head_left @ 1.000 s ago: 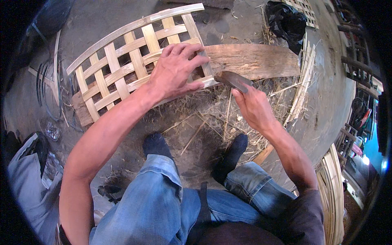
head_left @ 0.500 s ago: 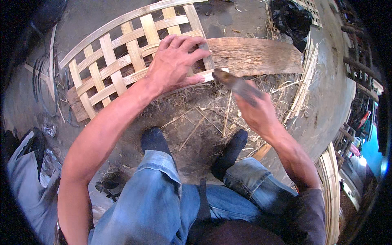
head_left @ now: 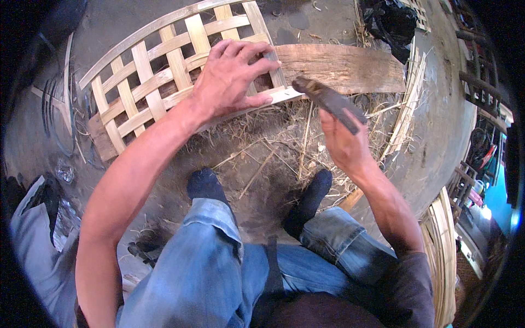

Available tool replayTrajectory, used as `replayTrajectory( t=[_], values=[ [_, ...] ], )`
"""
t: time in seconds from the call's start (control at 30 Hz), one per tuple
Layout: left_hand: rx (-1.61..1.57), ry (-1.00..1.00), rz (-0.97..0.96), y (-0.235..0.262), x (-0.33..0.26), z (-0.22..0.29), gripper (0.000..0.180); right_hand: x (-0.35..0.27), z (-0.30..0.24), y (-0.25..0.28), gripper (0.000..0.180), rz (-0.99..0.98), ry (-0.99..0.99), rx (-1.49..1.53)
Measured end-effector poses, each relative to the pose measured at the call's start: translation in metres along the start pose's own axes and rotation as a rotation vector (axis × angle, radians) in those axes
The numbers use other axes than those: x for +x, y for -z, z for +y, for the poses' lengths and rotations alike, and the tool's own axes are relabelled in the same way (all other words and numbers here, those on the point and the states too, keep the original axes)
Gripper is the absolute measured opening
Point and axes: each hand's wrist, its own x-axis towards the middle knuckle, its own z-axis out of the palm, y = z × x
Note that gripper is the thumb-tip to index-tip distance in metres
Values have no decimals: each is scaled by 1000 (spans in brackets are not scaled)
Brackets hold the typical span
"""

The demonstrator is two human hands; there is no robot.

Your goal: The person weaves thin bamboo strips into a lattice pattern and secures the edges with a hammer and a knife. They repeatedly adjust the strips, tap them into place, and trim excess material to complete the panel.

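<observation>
A woven lattice panel [head_left: 143, 82] of pale bamboo strips lies at the upper left, partly over a wooden plank [head_left: 339, 68]. My left hand [head_left: 229, 76] holds the panel's lower right corner, fingers curved over its end strip and thumb against the bottom strip. That pale bottom strip [head_left: 289, 94] sticks out past the corner, with a tiny dark mark near the end. My right hand [head_left: 348, 139] is closed around a dark, elongated tool [head_left: 333, 104] with a brownish far end. The tool's tip is just right of the corner; its exact kind is unclear.
Shavings and thin slivers [head_left: 273, 147] litter the ground before my feet. Long split strips [head_left: 407, 104] lie right of the plank, and a bundle of strips [head_left: 440, 257] sits farther right. A black plastic bag [head_left: 389, 24] is beyond the plank.
The tool has drawn slightly right and away from the panel's corner, turning a little in my right hand. My left hand keeps its hold, with a small shift up and left.
</observation>
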Motion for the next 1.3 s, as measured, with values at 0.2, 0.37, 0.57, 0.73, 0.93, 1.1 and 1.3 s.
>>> replayTrajectory(
  t=[0.2, 0.37, 0.57, 0.73, 0.93, 1.1, 1.3],
  values=[
    [7, -7, -16, 2, 2, -3, 59, 2, 3, -4, 19, -177, -92, -71],
    [24, -21, 5, 1, 5, -4, 59, 6, 6, -10, 21, -354, -218, -188],
    [44, -29, -4, 3, 7, -3, 56, 8, 10, -8, 27, -317, -321, -132],
    [58, -35, 12, 1, 4, -5, 57, 14, 9, 11, 32, -271, -259, -170],
    [58, -42, -2, -1, 5, -6, 59, 5, 8, 3, 28, -165, -102, -116],
    [69, -26, -28, 1, 5, -6, 59, 8, 7, 0, 27, -371, -293, -237],
    [62, -42, 10, 0, 8, -6, 55, 3, 20, -15, 23, -168, -130, -119]
  ],
)
